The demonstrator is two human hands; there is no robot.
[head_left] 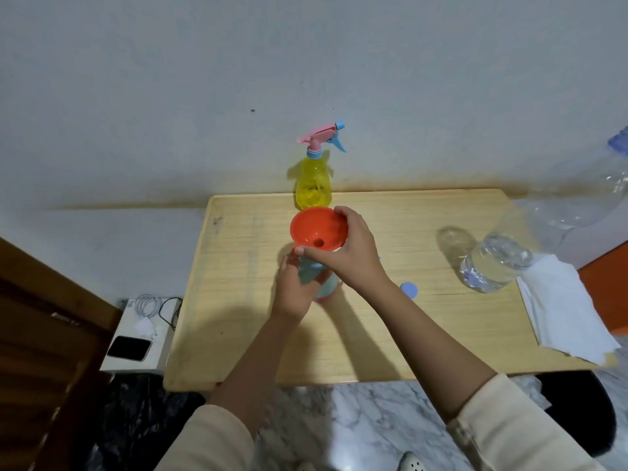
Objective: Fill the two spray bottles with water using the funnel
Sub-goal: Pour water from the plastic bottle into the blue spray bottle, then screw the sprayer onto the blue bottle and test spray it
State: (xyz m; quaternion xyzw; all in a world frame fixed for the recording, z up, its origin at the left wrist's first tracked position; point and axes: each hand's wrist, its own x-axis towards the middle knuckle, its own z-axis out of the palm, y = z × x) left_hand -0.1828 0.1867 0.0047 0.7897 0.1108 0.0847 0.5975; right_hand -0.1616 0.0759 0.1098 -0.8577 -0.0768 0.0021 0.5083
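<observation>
One funnel [312,226], spout down, gripped by right hand [353,253]; left hand [294,287] holds upright bottle [326,288].

**Dim, cool light; soft wide-angle view**

Light is low and bluish-grey on the wall [170,96] beyond the hands. The source sits high and to the right of the right hand [350,253]. Both forearms throw broad, soft-edged shadows leftward across the table [441,328], darkest beside the left hand [294,287]. The teal spray bottle [327,288] lies in the hands' shade. The clear bottle [492,263], right of the hands, casts a pale shadow toward them, with small glints on its water. The yellow spray bottle [313,185], beyond the hands, glows translucent and leaves a faint shadow on the wall. The funnel [317,229] is evenly lit and matte. Detail is soft throughout. Table edges bow. The large bottle [594,195], far right, is smeared and stretched. Corners nearest the person darken.
</observation>
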